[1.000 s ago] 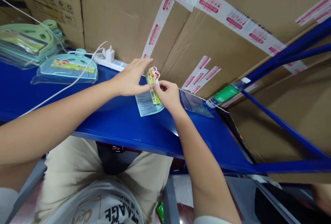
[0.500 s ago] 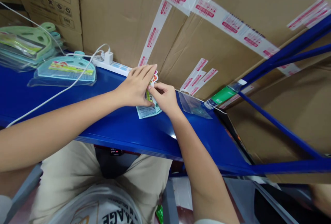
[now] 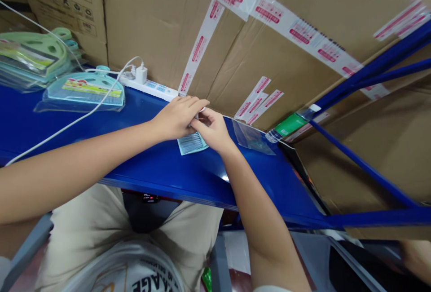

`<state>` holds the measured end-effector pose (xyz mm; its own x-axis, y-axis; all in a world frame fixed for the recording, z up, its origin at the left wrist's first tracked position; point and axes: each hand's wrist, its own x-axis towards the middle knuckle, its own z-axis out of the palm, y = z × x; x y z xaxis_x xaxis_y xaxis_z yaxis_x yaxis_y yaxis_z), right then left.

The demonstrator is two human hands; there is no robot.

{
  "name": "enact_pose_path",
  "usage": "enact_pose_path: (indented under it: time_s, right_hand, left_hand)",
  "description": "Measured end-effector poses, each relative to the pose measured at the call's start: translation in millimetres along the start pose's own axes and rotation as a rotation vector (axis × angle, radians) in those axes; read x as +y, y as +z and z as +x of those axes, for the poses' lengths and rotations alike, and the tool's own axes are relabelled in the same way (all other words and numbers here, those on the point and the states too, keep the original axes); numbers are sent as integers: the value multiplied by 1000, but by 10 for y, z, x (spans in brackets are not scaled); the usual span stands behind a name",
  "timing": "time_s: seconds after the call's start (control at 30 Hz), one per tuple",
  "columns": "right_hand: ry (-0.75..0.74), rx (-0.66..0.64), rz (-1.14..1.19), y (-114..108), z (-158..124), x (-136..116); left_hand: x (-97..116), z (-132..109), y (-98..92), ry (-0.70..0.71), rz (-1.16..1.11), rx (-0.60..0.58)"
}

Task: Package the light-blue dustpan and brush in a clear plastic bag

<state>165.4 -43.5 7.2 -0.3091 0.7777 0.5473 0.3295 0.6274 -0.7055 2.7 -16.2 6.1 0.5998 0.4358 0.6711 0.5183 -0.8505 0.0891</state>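
A small light-blue dustpan and brush set (image 3: 192, 144) lies on the blue table, its bristles showing below my hands. My left hand (image 3: 177, 119) curves over its upper part, fingers together around a printed label card (image 3: 201, 110). Meeting it from the right, my right hand (image 3: 213, 129) pinches the same card between thumb and bent fingers. Only a white and red scrap of the card shows; both hands cover the rest.
A bagged light-blue dustpan set (image 3: 85, 89) and stacked green ones (image 3: 37, 56) lie left. A power strip (image 3: 151, 87) with a white cable runs along the cardboard boxes (image 3: 161, 22). To the right are a clear plastic bag (image 3: 252, 138), a green-labelled bottle (image 3: 292, 123) and blue rack bars (image 3: 363, 166).
My left fingers have come down and curled over the card's top, which stood in view before. The card is now mostly hidden. My right hand keeps its pinch in nearly the same spot.
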Motion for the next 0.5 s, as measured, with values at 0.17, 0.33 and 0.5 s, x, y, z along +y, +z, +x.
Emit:
enact_pose_path:
  time_s: [0.17, 0.33, 0.5]
  right_hand:
    - [7, -34, -132, -41, -21, 11]
    - [24, -86, -227, -88, -47, 27]
    - [-31, -120, -262, -109, -43, 21]
  left_hand:
    - [-1, 15, -29, 5, 21, 13]
    - [-32, 19, -33, 33, 41, 21]
    - [-39, 15, 5, 57, 73, 43]
